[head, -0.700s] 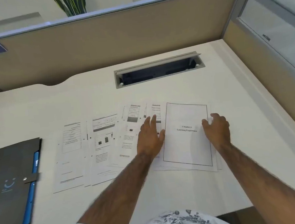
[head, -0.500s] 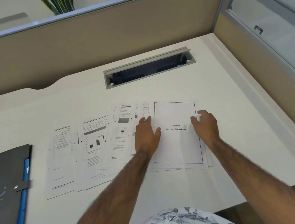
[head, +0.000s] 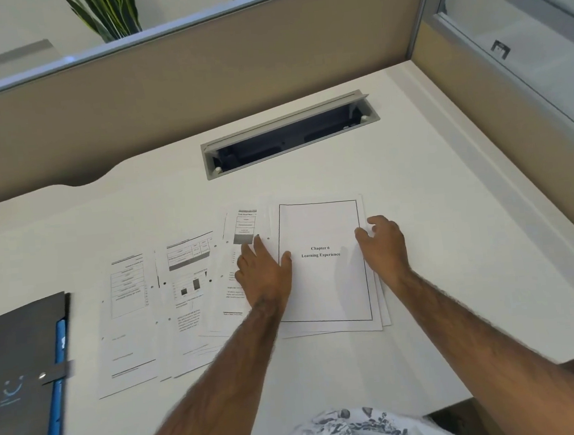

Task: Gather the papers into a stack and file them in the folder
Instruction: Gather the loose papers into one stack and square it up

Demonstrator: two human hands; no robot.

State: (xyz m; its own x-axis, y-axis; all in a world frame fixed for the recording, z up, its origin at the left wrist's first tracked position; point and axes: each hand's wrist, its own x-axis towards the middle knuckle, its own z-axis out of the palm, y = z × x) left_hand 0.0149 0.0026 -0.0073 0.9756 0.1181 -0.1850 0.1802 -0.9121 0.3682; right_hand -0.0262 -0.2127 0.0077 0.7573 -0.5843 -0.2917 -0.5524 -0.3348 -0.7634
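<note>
Printed papers (head: 185, 294) fanned across white tabletop (head: 452, 238), title sheet (head: 325, 283) on top, left hand (head: 264, 274) flat, right hand (head: 384, 244) loosely curled at its edge, sheets now bunched closer than before

On the worktop (head: 415, 207), the papers (head: 188, 293) fan leftward from the cover sheet (head: 325, 283); the folder (head: 16, 376) lies far left, the cable tray (head: 289, 138) behind.

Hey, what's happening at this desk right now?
A person is gathering printed papers on a white desk. The left hand lies flat on the overlapping sheets and the right hand rests at the right edge of the cover page, titled "Chapter 6 Learning Experience". Several sheets lie fanned out to the left. The dark folder lies shut at the far left, so nothing is filed yet.
</note>
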